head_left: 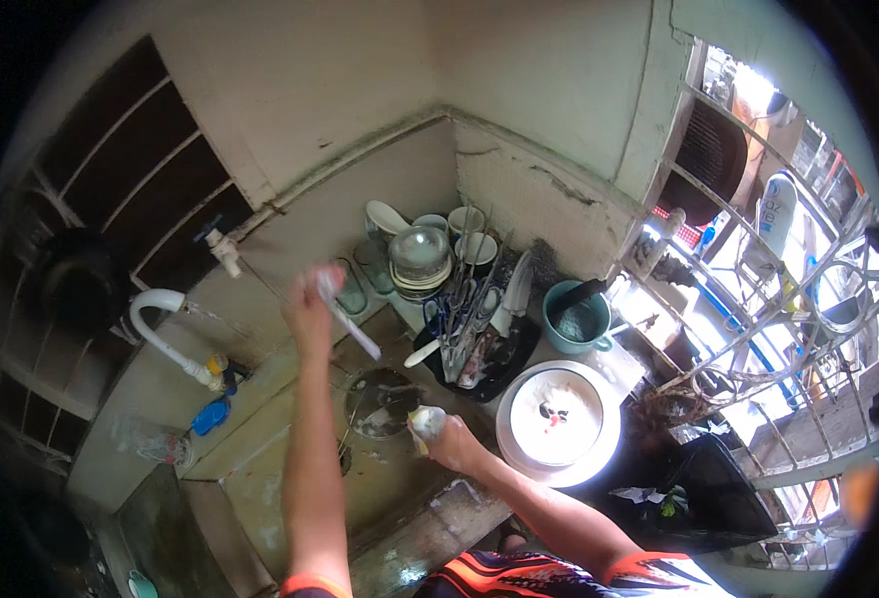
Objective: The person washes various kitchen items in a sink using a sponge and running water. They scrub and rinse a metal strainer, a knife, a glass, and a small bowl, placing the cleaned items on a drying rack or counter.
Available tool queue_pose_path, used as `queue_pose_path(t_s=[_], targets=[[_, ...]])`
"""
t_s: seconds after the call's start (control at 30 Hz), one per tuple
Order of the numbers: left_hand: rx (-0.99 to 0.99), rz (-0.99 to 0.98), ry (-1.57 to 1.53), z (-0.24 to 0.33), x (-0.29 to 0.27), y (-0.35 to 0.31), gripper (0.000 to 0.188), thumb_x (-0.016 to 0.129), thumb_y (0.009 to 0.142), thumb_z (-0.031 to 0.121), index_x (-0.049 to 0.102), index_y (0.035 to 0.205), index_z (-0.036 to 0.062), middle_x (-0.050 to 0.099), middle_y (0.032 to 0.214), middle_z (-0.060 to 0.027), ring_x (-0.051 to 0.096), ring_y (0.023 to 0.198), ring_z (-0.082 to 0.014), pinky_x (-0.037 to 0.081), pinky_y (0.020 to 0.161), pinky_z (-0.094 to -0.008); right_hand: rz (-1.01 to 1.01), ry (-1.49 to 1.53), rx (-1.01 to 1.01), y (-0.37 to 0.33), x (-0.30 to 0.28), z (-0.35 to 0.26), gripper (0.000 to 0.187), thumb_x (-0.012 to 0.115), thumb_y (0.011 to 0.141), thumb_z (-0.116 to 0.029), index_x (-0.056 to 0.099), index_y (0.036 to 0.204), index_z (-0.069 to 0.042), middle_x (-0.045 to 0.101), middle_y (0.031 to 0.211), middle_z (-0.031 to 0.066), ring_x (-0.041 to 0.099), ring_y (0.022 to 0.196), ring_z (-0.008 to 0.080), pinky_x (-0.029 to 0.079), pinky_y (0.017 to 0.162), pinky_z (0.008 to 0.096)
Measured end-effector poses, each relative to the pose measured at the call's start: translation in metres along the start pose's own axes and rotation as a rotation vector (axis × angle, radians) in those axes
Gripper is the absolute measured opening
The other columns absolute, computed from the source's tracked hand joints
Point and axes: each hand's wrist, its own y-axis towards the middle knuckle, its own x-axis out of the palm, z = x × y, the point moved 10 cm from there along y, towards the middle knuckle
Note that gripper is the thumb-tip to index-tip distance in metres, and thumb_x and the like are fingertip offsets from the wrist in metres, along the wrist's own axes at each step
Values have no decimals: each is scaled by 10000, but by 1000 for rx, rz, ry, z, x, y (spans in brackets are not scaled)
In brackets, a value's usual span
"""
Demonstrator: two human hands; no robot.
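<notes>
My left hand point(310, 299), blurred by motion, is raised over the far side of the sink point(270, 468). It is closed round a long white utensil point(358, 334) whose slim end points down toward the basin; I cannot make out its other end. My right hand point(454, 447), at the sink's near right, grips a foamy yellowish sponge point(427, 423). Between and below the hands, a round metal dish point(385, 404) lies in the sink with suds around it. The two hands are apart.
Bowls point(420, 254), cups and glasses crowd the back corner. Knives and other cutlery point(474, 314) lie on a black tray. A teal pot point(574, 317) and a stack of white plates point(557, 414) stand at right. A white curved faucet point(160, 299) rises at left.
</notes>
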Motion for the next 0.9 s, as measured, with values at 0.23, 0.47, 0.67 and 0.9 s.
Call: queue_pose_path(t_s=[0.23, 0.47, 0.67, 0.9], targets=[[317, -6, 118, 23, 93, 100, 272, 466, 1014, 161, 653, 1065, -30, 693, 1058, -178, 662, 1016, -306, 493, 883, -359, -113, -301, -272, -54, 41, 33, 212, 545, 825, -91, 577, 1033, -63, 612, 922, 144, 634, 832, 324, 515, 721, 428], [283, -29, 274, -30, 63, 35, 238, 549, 978, 155, 612, 1110, -32, 660, 1123, -197, 633, 1066, -355, 496, 890, -381, -169, -668, -407, -70, 40, 11, 284, 541, 848, -95, 529, 1116, -3, 596, 971, 226, 627, 851, 351, 520, 748, 421], [-453, -478, 661, -201, -65, -189, 301, 600, 937, 211, 573, 1111, -33, 671, 1010, -225, 665, 949, -355, 517, 809, -438, -107, -187, 3, -57, 17, 14, 508, 604, 895, -308, 466, 1273, 1, 611, 1089, 256, 607, 1017, 419, 498, 870, 463], [-463, -713, 521, -308, -38, -290, 310, 582, 947, 260, 610, 1136, 16, 642, 1064, -239, 615, 952, -449, 493, 864, -482, -70, -395, -3, -63, 28, 8, 577, 653, 851, -321, 464, 1278, 18, 647, 1046, 233, 647, 951, 398, 532, 835, 447]])
